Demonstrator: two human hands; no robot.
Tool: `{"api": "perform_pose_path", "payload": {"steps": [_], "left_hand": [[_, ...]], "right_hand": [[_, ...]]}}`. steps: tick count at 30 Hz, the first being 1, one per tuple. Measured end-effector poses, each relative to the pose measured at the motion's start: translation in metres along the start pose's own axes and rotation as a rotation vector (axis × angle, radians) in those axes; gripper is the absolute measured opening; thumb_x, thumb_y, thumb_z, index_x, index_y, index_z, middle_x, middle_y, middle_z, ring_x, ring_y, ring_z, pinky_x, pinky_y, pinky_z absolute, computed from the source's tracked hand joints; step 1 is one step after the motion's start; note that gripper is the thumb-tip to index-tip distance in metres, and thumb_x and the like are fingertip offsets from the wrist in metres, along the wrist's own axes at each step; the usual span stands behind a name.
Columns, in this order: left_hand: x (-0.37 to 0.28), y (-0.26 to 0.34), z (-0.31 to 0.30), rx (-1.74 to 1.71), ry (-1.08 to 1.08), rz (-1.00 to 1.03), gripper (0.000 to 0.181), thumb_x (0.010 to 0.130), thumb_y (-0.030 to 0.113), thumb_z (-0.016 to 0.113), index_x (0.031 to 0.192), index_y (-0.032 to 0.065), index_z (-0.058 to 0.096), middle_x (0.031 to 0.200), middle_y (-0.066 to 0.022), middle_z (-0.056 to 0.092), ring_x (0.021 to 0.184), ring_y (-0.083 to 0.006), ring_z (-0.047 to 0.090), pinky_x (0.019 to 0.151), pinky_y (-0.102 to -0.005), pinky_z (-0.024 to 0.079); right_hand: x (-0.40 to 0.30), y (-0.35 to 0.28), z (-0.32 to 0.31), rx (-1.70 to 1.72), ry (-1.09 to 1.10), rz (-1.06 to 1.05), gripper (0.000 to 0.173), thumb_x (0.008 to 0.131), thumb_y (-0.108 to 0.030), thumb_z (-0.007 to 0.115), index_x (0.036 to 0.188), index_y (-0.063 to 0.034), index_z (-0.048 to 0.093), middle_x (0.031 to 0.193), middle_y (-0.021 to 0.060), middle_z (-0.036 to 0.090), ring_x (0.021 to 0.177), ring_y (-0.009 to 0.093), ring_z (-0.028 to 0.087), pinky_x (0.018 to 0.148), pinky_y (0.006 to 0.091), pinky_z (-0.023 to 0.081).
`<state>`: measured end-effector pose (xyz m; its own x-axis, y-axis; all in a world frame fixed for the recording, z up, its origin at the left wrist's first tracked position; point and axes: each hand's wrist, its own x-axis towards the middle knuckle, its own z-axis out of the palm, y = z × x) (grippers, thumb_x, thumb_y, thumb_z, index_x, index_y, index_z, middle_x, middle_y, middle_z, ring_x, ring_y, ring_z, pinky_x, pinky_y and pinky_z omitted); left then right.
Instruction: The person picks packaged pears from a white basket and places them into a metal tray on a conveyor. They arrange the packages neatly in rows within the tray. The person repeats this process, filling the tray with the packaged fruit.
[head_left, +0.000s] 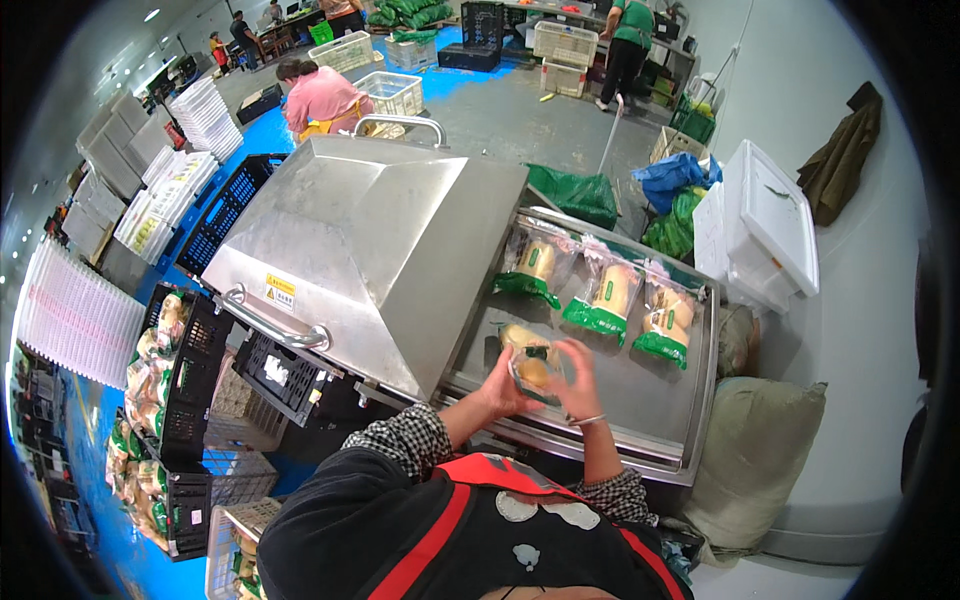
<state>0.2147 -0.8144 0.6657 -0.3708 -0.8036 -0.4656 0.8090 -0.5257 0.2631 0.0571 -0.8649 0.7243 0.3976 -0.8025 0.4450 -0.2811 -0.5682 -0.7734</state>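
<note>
A clear plastic bag of pale vegetable pieces (534, 369) with green print is between my hands, above the steel bed (622, 409) of a vacuum packing machine. My left hand (501, 390) holds it from the left side. Curved around its right edge is my right hand (577, 381), with thumb and fingers at the plastic. Three similar bags lie in a row along the far side of the bed: a left bag (534, 262), a middle bag (609, 294) and a right bag (666, 319). Their clear ends point toward the far rail.
The machine's steel lid (360, 225) covers the left side, with a bar handle (274, 321) in front. Black crates (187, 375) of filled bags stand at left. Right of the bed are a stuffed sack (757, 450) and white foam boxes (765, 225). A co-worker in pink (326, 97) is beyond the lid.
</note>
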Motion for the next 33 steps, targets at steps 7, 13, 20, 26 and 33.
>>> {"api": "perform_pose_path", "payload": {"steps": [7,13,20,26,33], "left_hand": [[-0.024,0.014,-0.002,-0.149,-0.114,0.034,0.049,0.095,0.044,0.033,0.128,0.0098,0.047,0.126,-0.0119,0.053,0.109,-0.0312,0.055,0.092,-0.0461,0.044],[-0.061,0.024,0.004,0.278,0.289,0.034,0.045,0.092,0.043,0.043,0.116,0.0064,0.053,0.112,-0.0103,0.058,0.102,-0.0289,0.057,0.085,-0.0463,0.046],[-0.082,0.038,-0.010,0.613,0.503,-0.119,0.037,0.083,0.036,0.060,0.102,0.0045,0.061,0.098,-0.0086,0.062,0.091,-0.0283,0.062,0.075,-0.0532,0.050],[-0.085,0.036,0.000,0.392,0.450,-0.274,0.027,0.086,0.027,0.055,0.104,0.0090,0.063,0.105,-0.0083,0.064,0.097,-0.0268,0.062,0.083,-0.0519,0.047],[-0.076,0.026,-0.007,0.496,0.423,-0.254,0.014,0.083,0.008,0.051,0.086,0.0002,0.062,0.081,-0.0114,0.066,0.068,-0.0214,0.065,0.059,-0.0338,0.052]], "right_hand": [[-0.082,0.047,0.008,1.175,-0.192,1.372,0.033,0.094,-0.033,0.051,0.112,-0.0064,0.057,0.102,0.0082,0.063,0.091,0.020,0.061,0.076,0.0333,0.052],[-0.089,0.042,0.039,1.483,-0.171,1.286,0.021,0.092,-0.024,0.053,0.102,-0.0067,0.060,0.093,0.0055,0.066,0.074,0.014,0.065,0.055,0.0292,0.056],[-0.088,0.041,0.048,1.732,-0.142,1.371,0.027,0.092,-0.022,0.054,0.111,-0.0036,0.056,0.098,0.0106,0.066,0.082,0.020,0.066,0.065,0.0304,0.057],[-0.099,0.037,0.043,1.811,-0.272,1.162,0.033,0.093,-0.022,0.050,0.117,0.0005,0.052,0.105,0.0140,0.064,0.091,0.026,0.065,0.079,0.0376,0.055],[-0.126,0.065,0.040,1.459,-0.188,1.163,0.025,0.093,-0.017,0.049,0.106,0.0024,0.058,0.100,0.0135,0.065,0.088,0.022,0.065,0.075,0.0330,0.054]]}}
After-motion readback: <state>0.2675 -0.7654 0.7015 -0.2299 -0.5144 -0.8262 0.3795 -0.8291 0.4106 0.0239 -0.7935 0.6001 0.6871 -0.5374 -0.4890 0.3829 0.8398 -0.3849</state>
